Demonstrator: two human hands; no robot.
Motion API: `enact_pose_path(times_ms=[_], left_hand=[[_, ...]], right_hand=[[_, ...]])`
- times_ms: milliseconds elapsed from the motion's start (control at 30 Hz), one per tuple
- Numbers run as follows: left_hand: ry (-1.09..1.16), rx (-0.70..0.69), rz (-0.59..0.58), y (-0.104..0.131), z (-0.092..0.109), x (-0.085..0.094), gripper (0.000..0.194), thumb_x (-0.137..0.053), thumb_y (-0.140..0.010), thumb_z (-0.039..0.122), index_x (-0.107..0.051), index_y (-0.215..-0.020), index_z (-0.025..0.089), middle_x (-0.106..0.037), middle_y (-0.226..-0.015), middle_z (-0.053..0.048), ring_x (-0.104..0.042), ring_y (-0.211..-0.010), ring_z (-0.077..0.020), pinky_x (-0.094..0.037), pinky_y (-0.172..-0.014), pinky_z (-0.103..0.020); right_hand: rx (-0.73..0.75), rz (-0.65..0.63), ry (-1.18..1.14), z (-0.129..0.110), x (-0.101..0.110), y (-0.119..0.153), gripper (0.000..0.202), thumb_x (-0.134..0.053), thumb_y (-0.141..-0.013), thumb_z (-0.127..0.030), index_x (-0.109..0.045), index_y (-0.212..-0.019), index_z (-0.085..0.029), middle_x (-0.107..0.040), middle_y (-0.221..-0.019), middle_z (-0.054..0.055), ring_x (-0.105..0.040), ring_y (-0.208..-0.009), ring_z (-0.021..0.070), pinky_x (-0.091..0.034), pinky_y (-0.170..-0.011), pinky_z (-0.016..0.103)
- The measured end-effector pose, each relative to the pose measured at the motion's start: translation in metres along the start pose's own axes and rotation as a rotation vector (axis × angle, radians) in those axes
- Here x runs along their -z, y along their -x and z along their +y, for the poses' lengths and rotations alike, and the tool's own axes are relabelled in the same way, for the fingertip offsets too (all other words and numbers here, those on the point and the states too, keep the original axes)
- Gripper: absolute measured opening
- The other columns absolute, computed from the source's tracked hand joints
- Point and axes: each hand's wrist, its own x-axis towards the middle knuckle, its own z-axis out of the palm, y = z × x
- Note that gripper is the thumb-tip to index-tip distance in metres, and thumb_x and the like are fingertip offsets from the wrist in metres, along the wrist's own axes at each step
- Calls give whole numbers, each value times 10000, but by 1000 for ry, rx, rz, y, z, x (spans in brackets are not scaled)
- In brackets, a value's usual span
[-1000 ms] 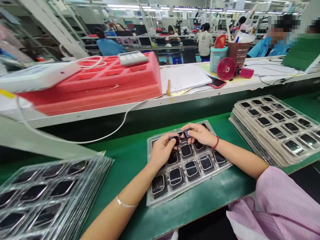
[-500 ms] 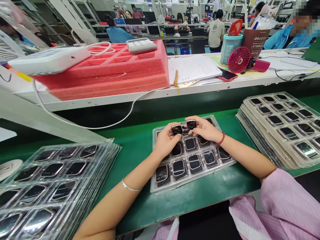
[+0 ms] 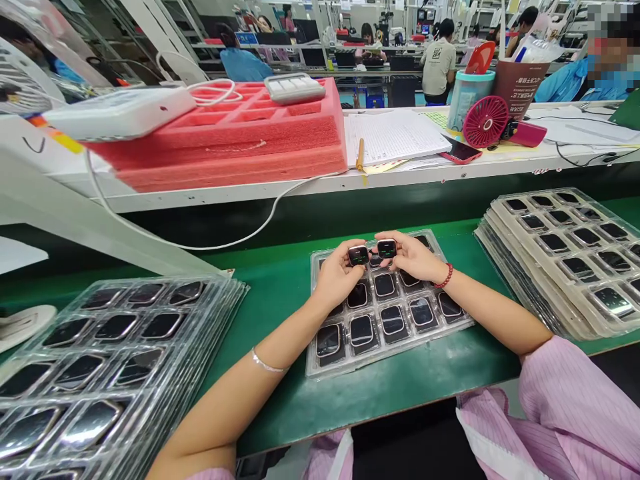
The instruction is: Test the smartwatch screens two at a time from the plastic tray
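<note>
My left hand (image 3: 336,279) holds a square watch (image 3: 358,255) between thumb and fingers, its dark screen lit with small marks. A second watch (image 3: 387,249) is gripped by my right hand (image 3: 417,259), close beside the first but apart from it. Both are raised over the back part of a clear plastic tray (image 3: 320,371) on the green bench. Rows of dark square watch faces lie in that tray's pockets, such as one watch face (image 3: 385,285) in front of my hands. My hands and forearms hide some of the pockets.
Stacked trays of watch faces stand at the left (image 3: 210,333) and right (image 3: 545,280). Behind, a white shelf (image 3: 400,173) bears red foam (image 3: 230,150), papers (image 3: 400,137), a phone (image 3: 461,152) and a pink fan (image 3: 485,122). A white cable (image 3: 200,247) hangs down. People sit farther back.
The view has shifted slightly, so most things appear a little farther right. Both hands keep hold of their watches, in nearly the same pose over the tray.
</note>
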Motion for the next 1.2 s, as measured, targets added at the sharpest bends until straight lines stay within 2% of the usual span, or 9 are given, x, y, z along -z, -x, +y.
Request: enact_pose_path(times_ms=[300, 500, 567, 733, 833, 1000, 1200], left_hand=[[-4, 31, -4, -1, 1, 0, 547, -673, -682, 228, -589, -1219, 169, -704, -1101, -105, -673, -1040, -260, -546, -821, -350], [10, 17, -1, -1, 3, 0, 373, -700, -741, 316, -650, -1077, 160, -719, -994, -90, -693, -930, -243, -539, -867, -379], [12, 16, -2, -1, 3, 0, 412, -706, -725, 298, -648, -1110, 162, -717, -1032, -93, -693, -944, -244, -542, -865, -375], [30, 55, -14, -1, 3, -1, 654, -681, -699, 217, -554, -1338, 167, -713, -1062, -95, -679, -1030, -252, -543, -862, -363], [61, 55, -13, 0, 3, 0, 660, -713, -714, 248, -554, -1348, 165, -717, -1059, -100, -684, -1016, -253, -546, -863, -367], [92, 44, -5, 0, 5, 0, 540, -724, -741, 304, -627, -1252, 156, -730, -1008, -94, -700, -961, -254, -546, -866, -377], [99, 62, -20, 1, 9, 0, 704, -694, -719, 226, -533, -1401, 148, -721, -1085, -104, -675, -1041, -250, -523, -908, -361]], right_hand=[[-30, 11, -18, 1, -1, -1, 641, -486, -694, 3, -505, -1305, -191, -698, -1174, 79, -721, -839, 121, -591, -697, 219], [-7, 21, 14, -1, -1, -1, 555, -525, -724, -44, -534, -1260, -187, -681, -1154, 71, -725, -824, 135, -602, -723, 261], [-13, 17, 9, -1, -1, 0, 552, -524, -726, -45, -532, -1259, -188, -685, -1149, 71, -726, -823, 135, -602, -736, 267], [-40, 26, -1, -3, -1, 1, 601, -513, -690, -20, -532, -1260, -210, -686, -1168, 65, -729, -848, 136, -596, -744, 261], [-43, 22, 5, -5, -2, 1, 574, -534, -702, -38, -534, -1249, -212, -693, -1156, 63, -728, -843, 142, -601, -767, 283], [-36, 22, 17, -8, -3, 2, 495, -577, -762, -107, -536, -1247, -201, -689, -1166, 74, -729, -838, 146, -605, -784, 298], [-42, 20, 1, -7, -1, 3, 524, -559, -756, -90, -526, -1267, -204, -672, -1196, 74, -736, -866, 147, -598, -742, 265]])
